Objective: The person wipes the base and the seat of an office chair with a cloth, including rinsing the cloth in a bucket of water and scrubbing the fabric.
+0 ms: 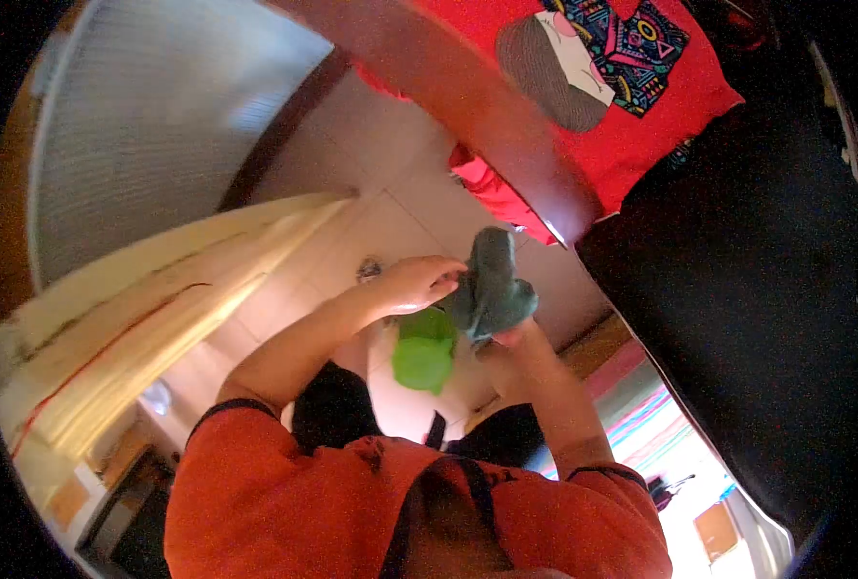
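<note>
A bunched grey-green cloth [491, 289] stands up in front of me, its kind blurred. My right hand [512, 335] is closed on its lower part, and the cloth hides most of the fingers. From the left, my left hand [419, 285] reaches the cloth's near edge with bent fingers that seem to pinch it. Just below the two hands hangs or lies a bright green, thin-looking item [424, 352]; whether it is a bag or a cloth I cannot tell, nor whether a hand touches it.
A wooden rail [467, 87] runs beside red printed bedding [641, 145] at the upper right. A large black surface [737, 289] fills the right side. To the left is a pale yellowish panel [159, 299]. Floor tiles [371, 174] show beyond my hands.
</note>
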Available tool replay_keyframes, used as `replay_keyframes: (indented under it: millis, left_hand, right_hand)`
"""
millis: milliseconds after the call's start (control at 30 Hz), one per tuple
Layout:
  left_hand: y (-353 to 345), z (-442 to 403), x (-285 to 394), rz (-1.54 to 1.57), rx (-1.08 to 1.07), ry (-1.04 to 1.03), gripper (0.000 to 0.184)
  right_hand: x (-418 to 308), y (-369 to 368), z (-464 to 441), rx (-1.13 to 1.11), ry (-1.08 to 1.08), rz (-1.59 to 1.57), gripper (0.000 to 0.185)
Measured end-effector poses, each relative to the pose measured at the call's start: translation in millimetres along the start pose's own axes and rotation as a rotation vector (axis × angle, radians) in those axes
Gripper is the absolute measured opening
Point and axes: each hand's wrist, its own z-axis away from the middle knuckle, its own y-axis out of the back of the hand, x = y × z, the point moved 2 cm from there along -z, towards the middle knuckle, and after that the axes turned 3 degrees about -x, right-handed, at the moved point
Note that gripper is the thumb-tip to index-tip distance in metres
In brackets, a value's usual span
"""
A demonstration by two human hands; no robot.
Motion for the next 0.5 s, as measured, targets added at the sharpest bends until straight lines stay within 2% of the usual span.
replay_keyframes:
  millis: [67, 133, 200, 233, 267, 300, 400, 467, 500]
  left_hand:
    - [-19.6, -39.0, -50.5, -0.396, 0.033, -0.192, 0.030]
    - [-17.6, -57.7, -76.5, -0.404, 0.008, -0.174, 0.032]
    - [-12.1, -67.5, -89.8, -0.584, 0.027, -0.229, 0.032]
    - [1.0, -71.4, -86.9, -0.623, -0.062, -0.215, 0.032]
    - [19.8, -71.1, -83.5, -0.668, -0.156, -0.198, 0.032]
    - [38.0, -68.1, -80.6, -0.679, 0.018, -0.226, 0.030]
    - [69.0, -35.9, -50.0, -0.611, 0.537, -0.366, 0.029]
    - [67.6, -10.0, -24.0, -0.425, 0.696, -0.434, 0.033]
    - [60.4, 0.0, -16.5, -0.421, 0.677, -0.441, 0.033]
  right_hand:
    - [4.1, 48.2, -39.1, -0.184, -0.003, -0.143, 0.042]
    - [13.2, 83.3, -69.4, -0.117, 0.013, -0.126, 0.041]
    - [20.1, 123.6, -92.6, -0.199, -0.045, -0.088, 0.036]
    - [19.4, 136.4, -97.5, -0.221, -0.060, -0.073, 0.034]
    - [16.4, 131.1, -86.3, -0.067, -0.111, 0.017, 0.036]
    - [12.0, 122.8, -79.3, 0.080, -0.157, 0.108, 0.038]
    - [18.1, 103.0, -77.3, -0.009, -0.100, 0.080, 0.036]
    - [20.0, 91.3, -87.7, -0.108, -0.057, 0.046, 0.034]
    - [24.7, 90.6, -89.8, -0.150, -0.041, 0.021, 0.033]
